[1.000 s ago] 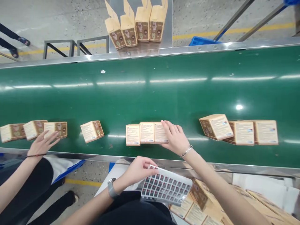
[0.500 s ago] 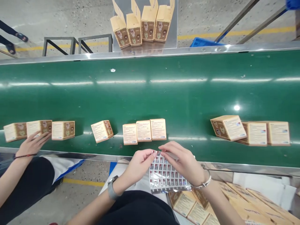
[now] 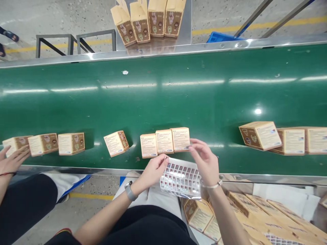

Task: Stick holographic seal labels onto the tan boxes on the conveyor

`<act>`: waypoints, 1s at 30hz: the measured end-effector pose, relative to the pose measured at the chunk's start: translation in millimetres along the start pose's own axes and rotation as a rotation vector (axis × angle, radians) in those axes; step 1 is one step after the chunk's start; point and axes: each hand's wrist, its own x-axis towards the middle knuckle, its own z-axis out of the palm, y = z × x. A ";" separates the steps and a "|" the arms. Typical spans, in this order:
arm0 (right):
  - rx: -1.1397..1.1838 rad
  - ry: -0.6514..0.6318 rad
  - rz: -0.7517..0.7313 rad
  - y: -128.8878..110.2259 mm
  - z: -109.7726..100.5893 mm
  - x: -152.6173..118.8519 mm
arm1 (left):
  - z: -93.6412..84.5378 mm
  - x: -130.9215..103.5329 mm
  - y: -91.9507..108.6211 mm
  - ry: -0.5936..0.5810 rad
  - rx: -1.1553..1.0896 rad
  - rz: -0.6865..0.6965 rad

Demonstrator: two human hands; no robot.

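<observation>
My left hand (image 3: 154,169) pinches the upper left corner of a sheet of small red-and-silver stickers (image 3: 180,177), which hangs over my lap. At the lower right corner of a tan carton (image 3: 181,139), my right hand (image 3: 204,160) has thumb and fingers drawn together. Whatever is between those fingertips is too small to make out. That carton ends a close row with a middle carton (image 3: 165,141) and a left carton (image 3: 148,145), all with printed text panels facing up.
A tilted carton (image 3: 116,143) stands left on the green conveyor belt (image 3: 178,105), with several more beyond it near a co-worker's hand (image 3: 12,160). Further cartons (image 3: 260,135) sit at the right. Cartons fill a box (image 3: 201,217) by my right forearm.
My right hand has left the sheet's top edge and moved up and right to the carton. My left hand keeps the sheet. The cartons have shifted in view; the co-worker's hand has moved left.
</observation>
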 end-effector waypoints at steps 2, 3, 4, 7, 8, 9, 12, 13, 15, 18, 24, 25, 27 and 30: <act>0.125 0.138 0.201 19.6 7.8 11.4 | 1.7 3.7 -1.4 -0.115 0.103 0.111; 0.169 0.177 0.251 27.7 11.8 15.8 | 3.5 5.6 -1.0 -0.181 0.150 0.166; 0.189 0.200 0.274 34.3 15.3 19.1 | 5.8 7.7 -0.2 -0.237 0.195 0.210; 0.162 0.216 0.268 46.0 20.1 22.9 | 13.7 14.9 1.7 -0.313 0.318 0.239; 0.144 0.219 0.259 47.9 19.5 23.0 | 16.1 17.4 1.9 -0.315 0.357 0.236; 0.128 0.222 0.252 49.2 18.0 22.9 | 18.2 19.7 1.9 -0.315 0.393 0.237; 0.085 0.227 0.236 50.6 10.9 23.6 | 22.9 24.8 2.1 -0.323 0.469 0.252; 0.073 0.231 0.232 50.2 8.8 24.0 | 24.1 25.9 2.5 -0.325 0.486 0.259; 0.015 0.260 0.203 48.3 6.3 24.7 | 26.6 27.7 3.6 -0.325 0.508 0.279; -0.158 0.340 0.093 44.6 7.0 25.8 | 30.6 30.8 5.1 -0.329 0.516 0.311; -0.145 0.519 0.163 45.2 0.6 36.9 | 38.9 39.6 5.5 -0.356 0.482 0.324; -0.139 0.543 0.172 44.1 -4.2 38.5 | 39.9 40.4 6.2 -0.358 0.439 0.325; -0.207 0.542 0.106 37.4 -16.4 37.5 | 41.2 40.2 8.7 -0.341 0.312 0.305; -0.311 0.274 -0.084 16.5 -34.6 23.8 | 40.4 36.2 13.5 -0.263 0.146 0.193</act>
